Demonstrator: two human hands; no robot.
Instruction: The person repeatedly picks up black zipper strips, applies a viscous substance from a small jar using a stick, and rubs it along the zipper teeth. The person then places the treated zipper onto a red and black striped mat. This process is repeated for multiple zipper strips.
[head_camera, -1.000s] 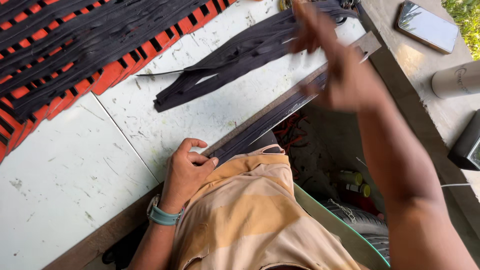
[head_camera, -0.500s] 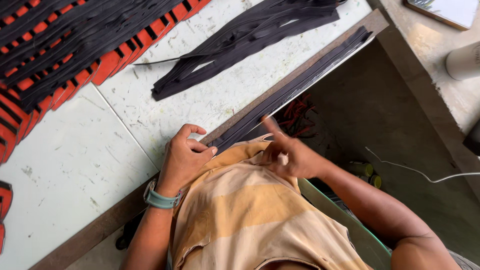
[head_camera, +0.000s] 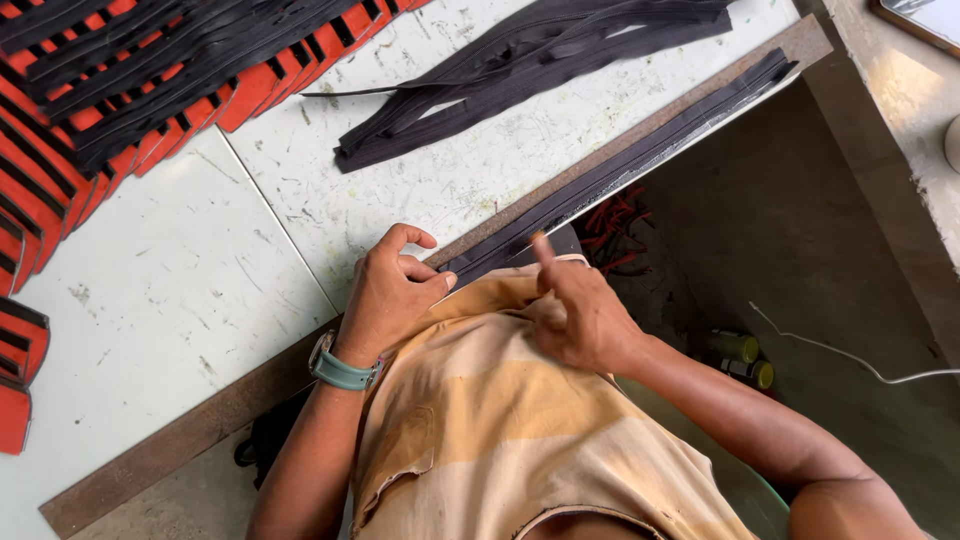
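A person in a tan striped shirt (head_camera: 510, 420) works at the edge of a white counter (head_camera: 180, 300); the left hand (head_camera: 392, 292), a teal watch (head_camera: 342, 372) on its wrist, curls its fingers and pinches the near end of a bundle of long black strips (head_camera: 640, 165); the bundle lies along the counter's brown edge, its long axis running diagonally from the person's chest up toward the far right corner. The right hand (head_camera: 585, 318) hovers just beside that near end, half-closed with the forefinger raised (whether it grips anything cannot be told); a second, looser heap of black strips (head_camera: 520, 70) lies further in on the counter, roughly parallel to the first; rows of red-and-black pieces (head_camera: 120, 90) cover the upper left; two green-capped cans (head_camera: 745, 360) stand on the floor below.
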